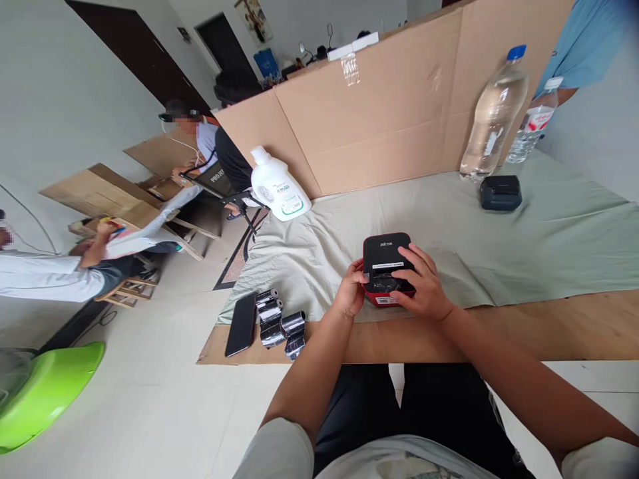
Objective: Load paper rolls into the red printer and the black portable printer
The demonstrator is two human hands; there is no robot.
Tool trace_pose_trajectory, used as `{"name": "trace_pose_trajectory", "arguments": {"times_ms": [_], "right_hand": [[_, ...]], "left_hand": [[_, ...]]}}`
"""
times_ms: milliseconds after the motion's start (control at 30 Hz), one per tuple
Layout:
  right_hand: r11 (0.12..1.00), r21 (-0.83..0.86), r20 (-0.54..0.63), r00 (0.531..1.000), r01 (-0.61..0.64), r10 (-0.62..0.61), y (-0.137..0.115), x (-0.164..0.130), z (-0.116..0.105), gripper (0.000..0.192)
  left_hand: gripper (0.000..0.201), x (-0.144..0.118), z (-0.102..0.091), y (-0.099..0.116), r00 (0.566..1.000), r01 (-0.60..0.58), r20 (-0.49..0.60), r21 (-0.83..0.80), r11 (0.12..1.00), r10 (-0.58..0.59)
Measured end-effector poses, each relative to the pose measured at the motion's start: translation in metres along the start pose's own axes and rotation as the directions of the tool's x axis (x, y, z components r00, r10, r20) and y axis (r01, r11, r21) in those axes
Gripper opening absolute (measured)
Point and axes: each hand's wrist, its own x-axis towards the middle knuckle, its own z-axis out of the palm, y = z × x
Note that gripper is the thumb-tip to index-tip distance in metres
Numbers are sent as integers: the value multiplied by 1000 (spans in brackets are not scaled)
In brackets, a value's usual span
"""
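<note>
Small black-and-red label printer (387, 266) at the near middle of the tabletop (549, 326), on the edge of a pale green cloth (549, 233); the left hand (351, 293) grips its left side with curled fingers and the right hand (422, 283) lies over its open top, fingers spread in contact. Judged from this, loading is midway: the lid stands open, while silver-wrapped paper rolls (280, 324) and a black phone (241, 324) lie unused to the left. A cardboard screen (389, 113), white jug (277, 185), two clear water bottles (494, 113), a second dark printer (500, 193) and seated co-workers occupy the far side of a white-tiled room
</note>
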Motion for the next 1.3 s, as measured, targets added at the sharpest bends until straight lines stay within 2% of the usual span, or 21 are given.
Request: {"name": "trace_pose_trajectory", "arguments": {"times_ms": [133, 267, 367, 467, 533, 600, 633, 667, 733, 800, 867, 900, 967, 1033, 1133, 1200, 1300], "right_hand": [[991, -101, 20, 995, -90, 93, 2, -11, 10, 42], [991, -92, 29, 995, -92, 95, 2, -13, 13, 45], [989, -123, 18, 997, -78, 81, 2, -14, 14, 41], [988, -144, -53, 996, 61, -70, 6, -15, 17, 35], [963, -156, -175, 953, 220, -247, 10, -16, 21, 32], [921, -188, -295, 875, 340, -383, 13, -15, 23, 32], [906, -204, -331, 845, 371, -421, 13, -15, 25, 33], [897, -216, -348, 828, 385, -440, 14, -15, 25, 34], [893, -227, -350, 823, 388, -446, 14, -15, 26, 34], [895, -229, -340, 830, 383, -442, 13, -15, 26, 33], [893, -231, -336, 830, 387, -446, 13, -15, 26, 34], [890, -232, -334, 827, 393, -453, 14, -15, 25, 34], [888, -216, -335, 823, 407, -459, 16, -15, 24, 35], [901, -171, -351, 830, 398, -433, 19, -15, 22, 40], [940, -100, -411, 847, 327, -338, 26, -13, 20, 54], [955, -72, -447, 847, 288, -289, 30, -12, 19, 59], [963, -41, -450, 856, 265, -254, 34, -11, 19, 62]], "left_hand": [[70, 2, 1, 0, 999, 30, -44, 15, 999, -29], [78, 2, 0, -2, 998, 48, -48, 40, 998, -46], [76, 0, 0, -3, 999, 19, -52, 64, 998, -16], [68, -4, 1, 3, 999, 19, -38, 183, 983, -12], [60, -5, 5, 13, 993, -63, -72, 358, 932, 95], [47, -5, 12, 26, 950, -235, -33, 581, 779, 312], [38, -3, 17, 33, 918, -320, 47, 676, 663, 395], [29, 0, 24, 39, 893, -386, 156, 747, 541, 422], [27, 8, 40, 47, 876, -457, 362, 836, 304, 319], [34, 19, 56, 49, 876, -474, 466, 879, 45, 120], [37, 30, 70, 46, 882, -466, 468, 853, -234, -50], [38, 34, 76, 43, 886, -459, 449, 819, -344, -113], [34, 40, 82, 38, 893, -448, 412, 762, -468, -183], [29, 43, 83, 35, 897, -439, 393, 747, -500, -202], [35, 45, 77, 33, 903, -421, 408, 779, -465, -135], [39, 45, 71, 32, 894, -435, 443, 817, -379, -69], [40, 43, 62, 32, 862, -503, 506, 854, -129, -11]]}}
